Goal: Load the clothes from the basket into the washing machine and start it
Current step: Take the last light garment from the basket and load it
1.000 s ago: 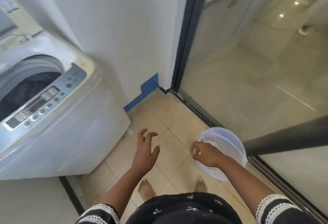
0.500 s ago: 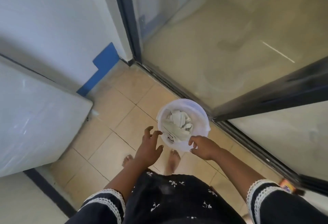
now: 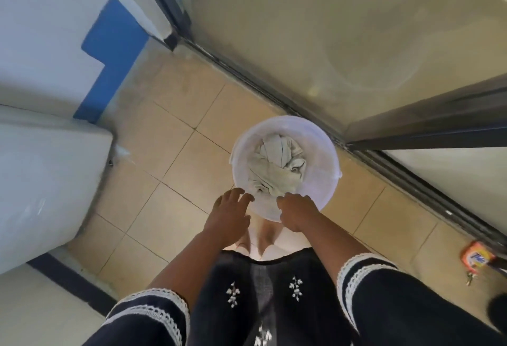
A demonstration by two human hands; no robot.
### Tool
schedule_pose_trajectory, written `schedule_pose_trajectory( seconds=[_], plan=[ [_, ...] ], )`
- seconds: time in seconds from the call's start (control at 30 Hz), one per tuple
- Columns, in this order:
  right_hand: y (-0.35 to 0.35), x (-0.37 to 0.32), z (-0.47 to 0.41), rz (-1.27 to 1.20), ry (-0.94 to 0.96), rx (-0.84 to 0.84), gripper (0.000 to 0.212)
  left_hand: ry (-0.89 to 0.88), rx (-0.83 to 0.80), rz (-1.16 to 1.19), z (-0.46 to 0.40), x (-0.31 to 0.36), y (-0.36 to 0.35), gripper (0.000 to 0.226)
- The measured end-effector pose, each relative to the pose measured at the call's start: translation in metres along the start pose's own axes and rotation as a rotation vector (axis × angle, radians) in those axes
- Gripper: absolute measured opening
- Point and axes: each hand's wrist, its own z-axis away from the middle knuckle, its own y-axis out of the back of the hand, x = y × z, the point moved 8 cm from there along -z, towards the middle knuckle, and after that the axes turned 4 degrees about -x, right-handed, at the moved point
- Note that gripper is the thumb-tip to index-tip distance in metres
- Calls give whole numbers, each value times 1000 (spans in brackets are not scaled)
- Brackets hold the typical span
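A round white basket (image 3: 315, 181) stands on the tiled floor by the sliding door track, with pale grey-green clothes (image 3: 277, 164) crumpled inside. My left hand (image 3: 229, 215) reaches toward the basket's near-left rim, fingers stretched and holding nothing. My right hand (image 3: 297, 214) is over the near rim with its fingers bent down next to the clothes; whether they grip anything is hidden by the back of the hand. Only the white side of the washing machine (image 3: 41, 181) shows at the left; its opening is out of view.
A glass sliding door (image 3: 356, 43) and its dark floor track run diagonally right of the basket. An orange detergent packet (image 3: 477, 256) and small keys (image 3: 469, 279) lie by the track at the right. My bare feet (image 3: 266, 236) stand just behind the basket.
The view has swung down from the washing machine to the basket. The basket now stands on the floor, and both hands have moved forward to its near rim.
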Motion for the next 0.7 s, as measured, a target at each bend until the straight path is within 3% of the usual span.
schedule_pose_trajectory(
  seconds=[0.17, 0.37, 0.6, 0.7],
  plan=[
    [-45, 0, -124, 59, 13, 31, 46, -68, 87, 11, -72, -29, -43, 36],
    [-105, 7, -230, 207, -30, -84, 54, -129, 191, -46, -116, -51, -88, 30],
    [-106, 13, -263, 179, -6, -120, 69, -153, 253, -100, -123, -60, -113, 29],
    [-100, 14, -247, 48, -20, -87, 58, -148, 259, -83, -118, -60, -109, 26]
  ],
)
